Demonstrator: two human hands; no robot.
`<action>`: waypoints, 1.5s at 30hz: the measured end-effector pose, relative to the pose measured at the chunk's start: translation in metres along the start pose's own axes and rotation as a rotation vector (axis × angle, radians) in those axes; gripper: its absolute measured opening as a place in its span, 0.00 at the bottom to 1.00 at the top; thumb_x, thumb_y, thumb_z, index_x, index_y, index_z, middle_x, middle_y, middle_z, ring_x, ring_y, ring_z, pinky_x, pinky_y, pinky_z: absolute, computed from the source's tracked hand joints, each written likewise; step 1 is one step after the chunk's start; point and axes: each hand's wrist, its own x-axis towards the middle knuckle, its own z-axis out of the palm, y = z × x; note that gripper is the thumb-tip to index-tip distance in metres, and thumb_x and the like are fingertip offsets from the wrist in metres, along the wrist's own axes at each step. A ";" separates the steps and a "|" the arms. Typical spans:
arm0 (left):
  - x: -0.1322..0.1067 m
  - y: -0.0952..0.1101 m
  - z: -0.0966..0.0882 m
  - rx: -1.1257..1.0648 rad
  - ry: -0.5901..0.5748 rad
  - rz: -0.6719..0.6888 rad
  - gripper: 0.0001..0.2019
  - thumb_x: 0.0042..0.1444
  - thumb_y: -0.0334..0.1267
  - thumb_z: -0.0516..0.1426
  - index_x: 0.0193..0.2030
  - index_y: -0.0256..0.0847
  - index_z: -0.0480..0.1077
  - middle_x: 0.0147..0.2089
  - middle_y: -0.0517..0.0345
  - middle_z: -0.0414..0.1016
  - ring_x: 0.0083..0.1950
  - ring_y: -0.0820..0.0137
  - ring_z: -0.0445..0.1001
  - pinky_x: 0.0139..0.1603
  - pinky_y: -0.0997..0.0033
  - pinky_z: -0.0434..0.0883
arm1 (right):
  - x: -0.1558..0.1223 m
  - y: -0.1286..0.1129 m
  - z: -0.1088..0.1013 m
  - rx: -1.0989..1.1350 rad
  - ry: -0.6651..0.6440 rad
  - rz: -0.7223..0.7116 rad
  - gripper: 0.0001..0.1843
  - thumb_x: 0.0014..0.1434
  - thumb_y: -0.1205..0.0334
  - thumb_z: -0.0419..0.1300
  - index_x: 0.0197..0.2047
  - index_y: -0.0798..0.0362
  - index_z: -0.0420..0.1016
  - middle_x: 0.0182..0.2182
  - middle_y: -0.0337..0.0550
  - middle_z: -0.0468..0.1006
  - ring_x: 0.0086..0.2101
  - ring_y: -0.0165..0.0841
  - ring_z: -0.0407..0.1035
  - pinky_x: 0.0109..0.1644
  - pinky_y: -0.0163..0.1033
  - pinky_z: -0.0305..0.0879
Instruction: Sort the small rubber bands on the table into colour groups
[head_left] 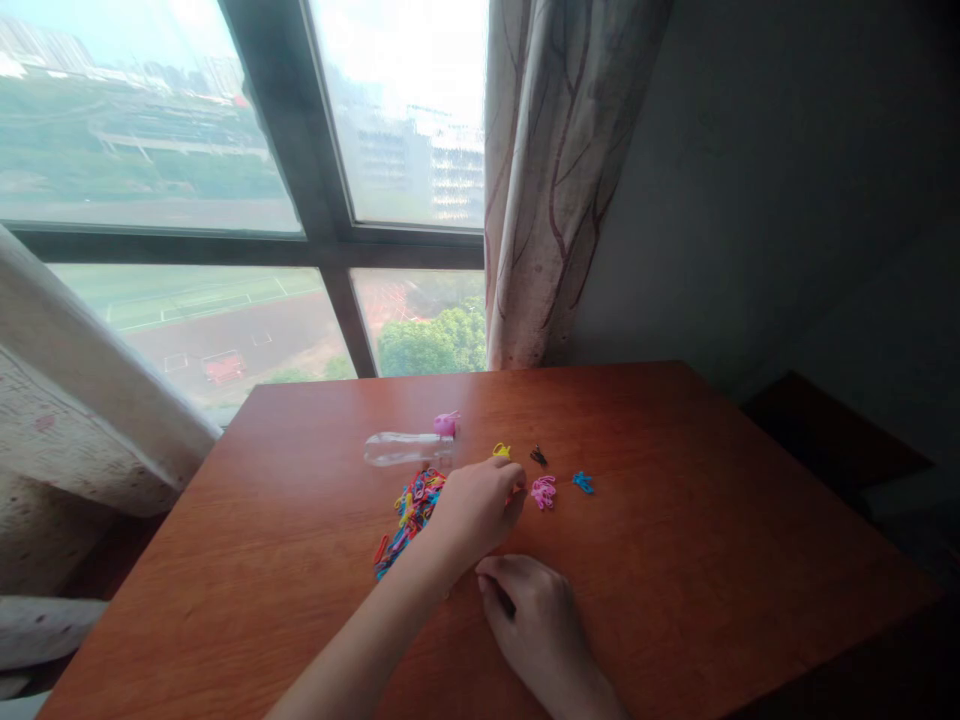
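My left hand (478, 505) reaches forward over the wooden table (675, 520) with its fingers curled together, beside a heap of coloured small clips (409, 518); what the fingertips pinch is hidden. My right hand (529, 610) rests nearer me on the table, fingers folded under, a dark gap at the thumb. Ahead of the left hand lie small sorted bunches: yellow clips (501, 450), a dark clip (538, 457), pink clips (543, 491) and blue clips (583, 482). A clear plastic bottle (401, 448) lies on its side with a pink cap (445, 424) next to it.
A large window (225, 200) stands behind the table. A patterned curtain (555, 180) hangs at the back right, another curtain (67, 420) drapes at the left. A dark wall and a low dark shelf (832, 430) are on the right.
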 end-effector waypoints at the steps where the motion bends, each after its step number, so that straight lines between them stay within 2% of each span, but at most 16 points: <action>1: -0.008 -0.003 -0.005 0.000 0.009 -0.008 0.08 0.62 0.34 0.52 0.40 0.44 0.74 0.41 0.56 0.78 0.37 0.68 0.77 0.35 0.73 0.68 | 0.000 -0.001 -0.001 0.002 -0.005 0.005 0.11 0.60 0.71 0.55 0.36 0.48 0.77 0.30 0.38 0.80 0.32 0.32 0.74 0.37 0.32 0.62; 5: -0.044 -0.021 -0.019 -0.003 0.037 -0.056 0.08 0.62 0.34 0.52 0.38 0.44 0.73 0.39 0.57 0.77 0.37 0.67 0.77 0.34 0.72 0.67 | 0.001 -0.004 -0.004 0.013 -0.014 0.010 0.11 0.60 0.71 0.54 0.37 0.48 0.77 0.30 0.39 0.80 0.32 0.33 0.74 0.37 0.33 0.61; 8: -0.071 -0.038 -0.021 -0.059 0.094 -0.104 0.08 0.62 0.34 0.52 0.41 0.45 0.72 0.42 0.58 0.78 0.40 0.68 0.78 0.37 0.73 0.68 | 0.000 -0.005 -0.004 0.004 -0.023 0.005 0.11 0.60 0.71 0.54 0.36 0.48 0.76 0.30 0.39 0.79 0.32 0.33 0.73 0.37 0.33 0.60; 13: -0.110 -0.059 -0.013 -0.037 0.173 -0.264 0.09 0.65 0.40 0.51 0.41 0.46 0.72 0.38 0.60 0.78 0.36 0.68 0.78 0.35 0.72 0.68 | 0.000 -0.005 -0.005 -0.011 -0.038 0.022 0.10 0.59 0.71 0.55 0.36 0.48 0.76 0.29 0.37 0.79 0.31 0.33 0.72 0.35 0.34 0.58; 19: -0.139 -0.062 0.003 -0.083 0.212 -0.219 0.08 0.63 0.38 0.52 0.42 0.47 0.73 0.35 0.63 0.77 0.29 0.72 0.76 0.31 0.76 0.69 | 0.001 -0.005 -0.004 0.011 -0.038 0.037 0.11 0.59 0.71 0.55 0.36 0.48 0.76 0.30 0.38 0.79 0.32 0.33 0.73 0.36 0.34 0.58; 22: -0.143 -0.060 0.010 -0.114 0.227 -0.174 0.08 0.64 0.37 0.51 0.43 0.47 0.72 0.36 0.63 0.78 0.30 0.73 0.76 0.32 0.77 0.69 | 0.000 -0.007 -0.002 0.012 -0.037 0.053 0.10 0.59 0.71 0.56 0.37 0.47 0.76 0.31 0.37 0.79 0.32 0.33 0.72 0.37 0.34 0.58; 26: -0.142 -0.056 0.016 -0.129 0.216 -0.141 0.08 0.64 0.36 0.51 0.42 0.48 0.72 0.39 0.62 0.78 0.35 0.71 0.79 0.35 0.77 0.70 | 0.001 -0.011 0.002 -0.004 -0.039 0.071 0.11 0.58 0.72 0.58 0.39 0.46 0.77 0.30 0.35 0.79 0.31 0.32 0.72 0.36 0.34 0.57; 32: -0.140 -0.052 0.018 -0.129 0.122 -0.127 0.10 0.66 0.36 0.48 0.42 0.47 0.71 0.38 0.59 0.78 0.36 0.69 0.78 0.37 0.75 0.71 | 0.008 -0.018 0.005 -0.041 -0.018 0.085 0.11 0.59 0.71 0.59 0.40 0.46 0.76 0.30 0.34 0.80 0.30 0.32 0.72 0.34 0.36 0.54; 38: -0.141 -0.051 0.018 -0.149 0.102 -0.090 0.10 0.66 0.34 0.48 0.43 0.47 0.71 0.39 0.59 0.77 0.38 0.69 0.79 0.37 0.76 0.71 | 0.011 -0.021 0.010 -0.057 -0.003 0.083 0.08 0.58 0.69 0.61 0.40 0.46 0.76 0.27 0.34 0.79 0.28 0.33 0.72 0.32 0.35 0.53; 42: -0.141 -0.051 0.018 -0.146 0.101 -0.097 0.10 0.66 0.34 0.49 0.43 0.47 0.71 0.39 0.59 0.77 0.37 0.69 0.78 0.37 0.76 0.71 | 0.010 -0.020 0.011 -0.027 0.017 0.068 0.05 0.60 0.67 0.60 0.36 0.48 0.76 0.26 0.35 0.78 0.27 0.32 0.71 0.32 0.35 0.54; 45: -0.141 -0.052 0.018 -0.146 0.095 -0.100 0.10 0.66 0.35 0.48 0.42 0.47 0.71 0.38 0.59 0.77 0.37 0.69 0.78 0.37 0.75 0.71 | 0.008 -0.018 0.011 -0.003 0.019 0.061 0.07 0.61 0.67 0.58 0.33 0.49 0.74 0.27 0.36 0.78 0.27 0.31 0.70 0.33 0.34 0.54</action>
